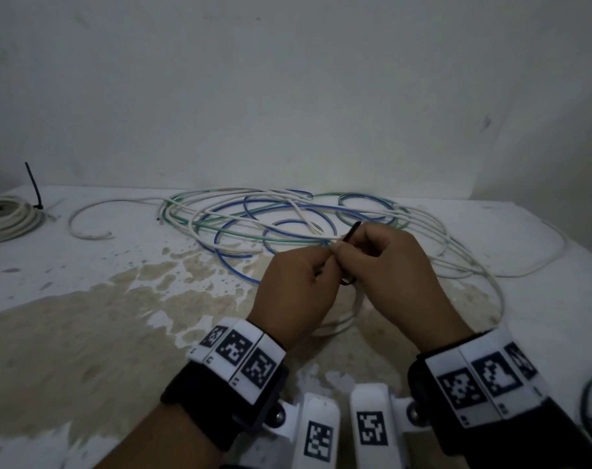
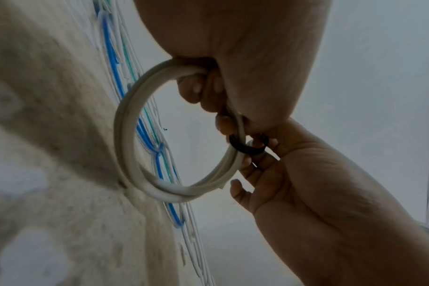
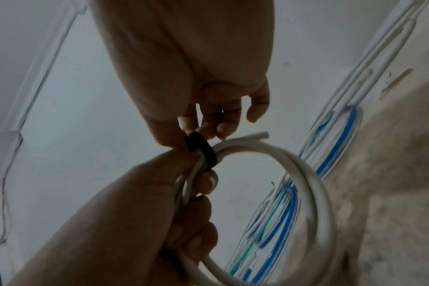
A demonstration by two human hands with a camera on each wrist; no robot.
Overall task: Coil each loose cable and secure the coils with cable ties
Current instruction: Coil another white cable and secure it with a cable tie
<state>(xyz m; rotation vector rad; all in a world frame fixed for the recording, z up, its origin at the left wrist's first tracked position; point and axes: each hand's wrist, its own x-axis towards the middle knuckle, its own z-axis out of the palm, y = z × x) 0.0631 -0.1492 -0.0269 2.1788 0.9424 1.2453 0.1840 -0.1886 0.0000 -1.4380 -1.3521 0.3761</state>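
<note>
The left hand (image 1: 293, 292) is clenched around one side of a small white coil (image 2: 132, 123), its fingers curled through the ring so the loop hangs below the fist, just above the desk (image 1: 85, 333). Right against it, thumb side to thumb side, the right hand (image 1: 394, 275) pinches a black cable tie (image 3: 201, 148) that already loops across the bundled strands, at right angles to the cable's run. The tie's free tail (image 1: 352, 231) pokes up and away beyond the right hand's knuckles, so the tightening pull looks to belong to that hand; whether the tail has passed through the tie's head I cannot quite make out.

Beyond both hands sprawl the loose cables (image 1: 271, 218), white, blue and green, still uncoiled. Far off to the left hand's side sits a finished coil (image 1: 7, 214) with its own tie (image 1: 34, 187) sticking up.
</note>
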